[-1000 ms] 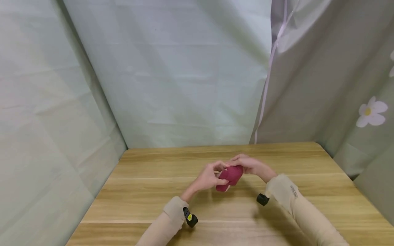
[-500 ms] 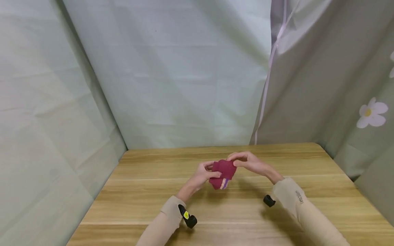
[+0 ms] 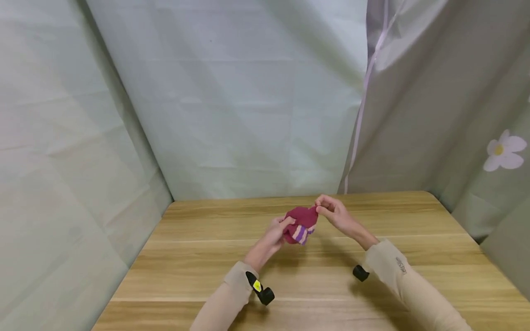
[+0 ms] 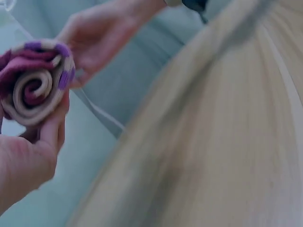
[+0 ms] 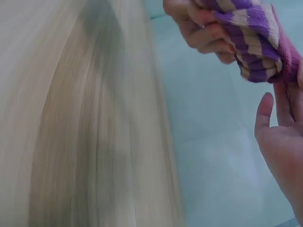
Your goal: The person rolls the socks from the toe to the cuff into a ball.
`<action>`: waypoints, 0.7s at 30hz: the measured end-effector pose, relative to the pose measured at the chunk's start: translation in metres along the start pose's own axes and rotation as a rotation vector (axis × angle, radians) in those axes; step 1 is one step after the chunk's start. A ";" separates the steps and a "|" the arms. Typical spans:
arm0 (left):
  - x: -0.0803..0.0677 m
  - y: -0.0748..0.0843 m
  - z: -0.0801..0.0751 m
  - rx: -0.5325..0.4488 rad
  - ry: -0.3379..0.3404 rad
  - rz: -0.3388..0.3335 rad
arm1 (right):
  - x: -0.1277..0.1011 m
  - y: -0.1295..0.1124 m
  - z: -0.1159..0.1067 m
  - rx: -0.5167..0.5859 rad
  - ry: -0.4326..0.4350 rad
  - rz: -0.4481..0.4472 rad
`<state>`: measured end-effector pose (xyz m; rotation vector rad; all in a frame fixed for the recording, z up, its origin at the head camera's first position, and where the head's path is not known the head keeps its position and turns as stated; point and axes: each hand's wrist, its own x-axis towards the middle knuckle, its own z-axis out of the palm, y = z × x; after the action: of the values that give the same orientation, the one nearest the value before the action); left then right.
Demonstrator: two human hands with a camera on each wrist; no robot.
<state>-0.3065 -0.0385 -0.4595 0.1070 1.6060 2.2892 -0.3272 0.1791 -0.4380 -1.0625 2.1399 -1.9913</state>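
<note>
1. A rolled sock [image 3: 300, 225], dark red with purple and cream stripes, sits in the middle of the head view, lifted off the wooden worktop [image 3: 198, 262] and held between both hands.
2. The left hand [image 3: 276, 232] has its grip closed on the sock's lower left side. In the left wrist view the fingers [image 4: 49, 135] curl under the roll [image 4: 35, 78] at the upper left of the frame, where its cream spiral end faces the camera.
3. The right hand [image 3: 333, 212] pinches the sock's upper right edge with thumb and fingertips, a narrow grip holding cloth. In the right wrist view the striped band [image 5: 253, 40] lies at the upper right of the frame, just above the right hand's palm [image 5: 284, 146], whose remaining fingers stand straight.
4. The sock lies between the two grips, touching both.
5. The right sleeve [image 3: 393, 266] carries a small dark print, too small to read.
6. A pale curtain with a white flower [image 3: 505, 149] hangs at the right edge of the head view.
</note>
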 end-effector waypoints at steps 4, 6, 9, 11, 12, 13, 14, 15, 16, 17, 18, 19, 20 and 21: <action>0.005 0.006 0.007 -0.111 0.129 0.018 | 0.001 -0.002 0.003 -0.022 0.026 -0.004; 0.007 0.008 0.009 -0.179 0.204 0.032 | 0.000 -0.003 0.008 -0.101 0.019 0.019; 0.010 0.011 0.012 -0.283 0.313 0.058 | -0.002 -0.007 0.020 -0.237 0.004 0.057; 0.013 0.011 0.015 -0.335 0.375 0.082 | -0.003 -0.009 0.030 -0.311 -0.016 0.044; 0.014 0.012 0.016 -0.351 0.409 0.097 | -0.005 -0.010 0.035 -0.337 -0.022 0.032; 0.015 0.012 0.018 -0.364 0.438 0.117 | -0.006 -0.011 0.041 -0.372 -0.025 0.014; 0.016 0.011 0.019 -0.370 0.464 0.134 | -0.006 -0.012 0.046 -0.406 -0.027 -0.010; 0.017 0.012 0.021 -0.372 0.489 0.153 | -0.006 -0.013 0.051 -0.436 -0.024 -0.042; 0.018 0.011 0.022 -0.374 0.507 0.171 | -0.006 -0.014 0.056 -0.471 -0.012 -0.075; 0.018 0.011 0.023 -0.381 0.515 0.188 | -0.006 -0.014 0.061 -0.507 0.012 -0.097; 0.019 0.010 0.024 -0.382 0.518 0.194 | -0.005 -0.015 0.064 -0.549 0.044 -0.117; 0.019 0.010 0.025 -0.382 0.511 0.195 | -0.004 -0.014 0.067 -0.596 0.084 -0.138; 0.019 0.009 0.026 -0.375 0.497 0.190 | -0.003 -0.014 0.069 -0.628 0.127 -0.150; 0.020 0.009 0.026 -0.365 0.481 0.182 | -0.001 -0.014 0.071 -0.653 0.171 -0.155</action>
<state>-0.3207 -0.0118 -0.4442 -0.4339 1.3833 2.8699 -0.2876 0.1190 -0.4390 -1.1762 2.9941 -1.4905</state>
